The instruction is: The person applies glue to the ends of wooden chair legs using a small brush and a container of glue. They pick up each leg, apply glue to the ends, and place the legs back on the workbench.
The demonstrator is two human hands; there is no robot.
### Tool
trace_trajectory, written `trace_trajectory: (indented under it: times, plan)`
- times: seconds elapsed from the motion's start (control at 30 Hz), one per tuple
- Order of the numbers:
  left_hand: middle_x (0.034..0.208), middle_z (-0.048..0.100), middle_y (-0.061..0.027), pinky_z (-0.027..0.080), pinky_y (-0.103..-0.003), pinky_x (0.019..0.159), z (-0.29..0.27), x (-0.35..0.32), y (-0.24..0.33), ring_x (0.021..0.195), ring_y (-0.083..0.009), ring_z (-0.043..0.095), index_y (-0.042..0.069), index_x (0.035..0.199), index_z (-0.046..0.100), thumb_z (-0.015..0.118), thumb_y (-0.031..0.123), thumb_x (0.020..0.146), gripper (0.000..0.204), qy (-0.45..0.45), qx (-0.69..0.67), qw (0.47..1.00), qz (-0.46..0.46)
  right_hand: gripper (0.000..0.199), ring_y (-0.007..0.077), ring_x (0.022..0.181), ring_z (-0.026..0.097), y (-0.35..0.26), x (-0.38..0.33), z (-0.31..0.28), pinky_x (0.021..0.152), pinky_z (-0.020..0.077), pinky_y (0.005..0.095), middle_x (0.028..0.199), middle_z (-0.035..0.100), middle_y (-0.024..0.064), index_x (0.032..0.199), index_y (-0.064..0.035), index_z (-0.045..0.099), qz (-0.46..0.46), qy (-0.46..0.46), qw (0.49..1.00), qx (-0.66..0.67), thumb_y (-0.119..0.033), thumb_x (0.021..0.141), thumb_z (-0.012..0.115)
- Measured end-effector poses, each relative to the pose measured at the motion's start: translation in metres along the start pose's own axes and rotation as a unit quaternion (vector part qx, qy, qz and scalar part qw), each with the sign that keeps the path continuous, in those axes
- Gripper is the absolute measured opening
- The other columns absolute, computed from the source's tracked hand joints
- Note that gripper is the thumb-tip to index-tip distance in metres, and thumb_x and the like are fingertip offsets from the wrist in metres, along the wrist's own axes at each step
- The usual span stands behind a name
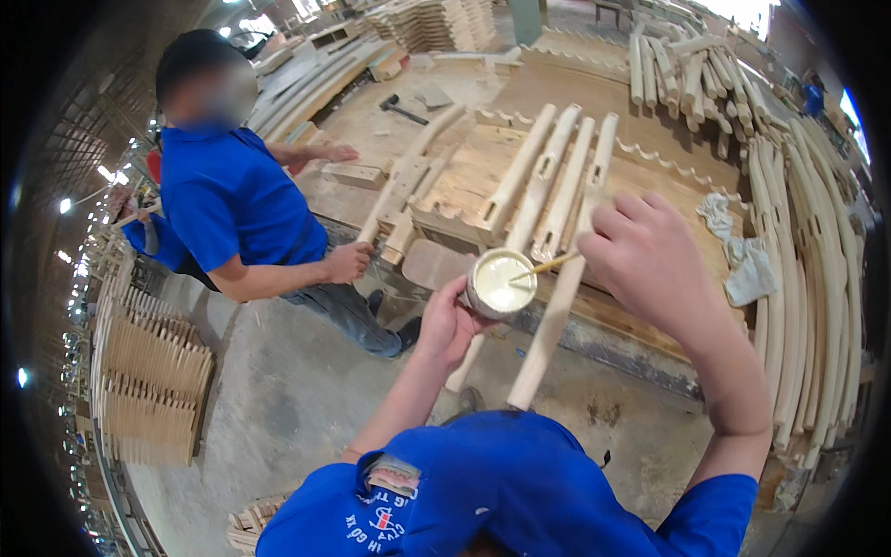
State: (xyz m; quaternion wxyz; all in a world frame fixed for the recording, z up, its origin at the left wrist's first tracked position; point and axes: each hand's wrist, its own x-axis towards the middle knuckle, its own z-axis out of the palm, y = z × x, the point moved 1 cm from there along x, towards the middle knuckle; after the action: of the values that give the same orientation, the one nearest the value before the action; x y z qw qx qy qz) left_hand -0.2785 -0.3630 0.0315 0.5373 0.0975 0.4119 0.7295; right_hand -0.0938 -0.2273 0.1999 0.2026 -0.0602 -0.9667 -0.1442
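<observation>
My left hand (449, 323) is wrapped round a small round cup (474, 295), held upright in front of my chest. Cream-coloured liquid (498, 278) fills much of it. Pinched in my right hand (639, 255) is a thin yellowish stick (555, 264); its lower end dips into the liquid, and whether it ends in bristles I cannot tell. Beneath and beyond the cup, several pale wooden bars (557, 172) with slots cut near their far ends lie side by side on the bench. One long bar (549, 345) sticks out over the bench edge toward me.
At left, a co-worker in a blue shirt (237, 190) rests one hand (347, 264) on a wooden frame piece (394, 200). A hammer (403, 110) lies on the bench. White rags (747, 269) and stacked wooden bars (807, 278) are at right; stacked slats (153, 371) stand at left.
</observation>
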Motion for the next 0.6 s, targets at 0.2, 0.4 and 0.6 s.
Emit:
trace_trajectory:
  times: [0.2,0.4,0.6]
  plan:
    - [0.122,0.052,-0.0195,0.049,-0.046,0.089,0.006,0.000,-0.003,0.107,-0.0293,0.057,-0.004,0.125,0.042,0.031,0.025,0.095,0.044,-0.038,-0.033,0.999,-0.019,0.005,0.0210,0.073,0.055,0.007,0.004,0.017,0.065,0.0443,0.0347,0.071,0.056,0.0036,0.071,-0.0085,0.059,0.015,-0.024,0.990,0.138,-0.013,0.071,0.062]
    - [0.122,0.053,-0.0184,0.048,-0.045,0.090,0.001,0.002,0.000,0.108,-0.0289,0.056,-0.004,0.126,0.042,0.031,0.025,0.095,0.043,-0.040,-0.022,0.999,-0.019,0.007,0.0222,0.074,0.056,0.011,-0.014,0.029,0.065,0.0452,0.0359,0.074,0.058,0.0035,0.075,-0.0090,0.059,0.083,0.017,0.989,0.125,-0.015,0.074,0.063]
    - [0.118,0.054,-0.0153,0.050,-0.045,0.085,0.008,0.005,-0.006,0.105,-0.0270,0.057,-0.003,0.123,0.044,0.033,0.024,0.095,0.040,-0.025,-0.029,0.999,-0.016,0.005,0.0218,0.070,0.055,0.008,-0.008,0.035,0.064,0.0448,0.0335,0.072,0.058,0.0035,0.077,-0.0086,0.061,0.053,0.006,0.985,0.162,-0.012,0.075,0.064]
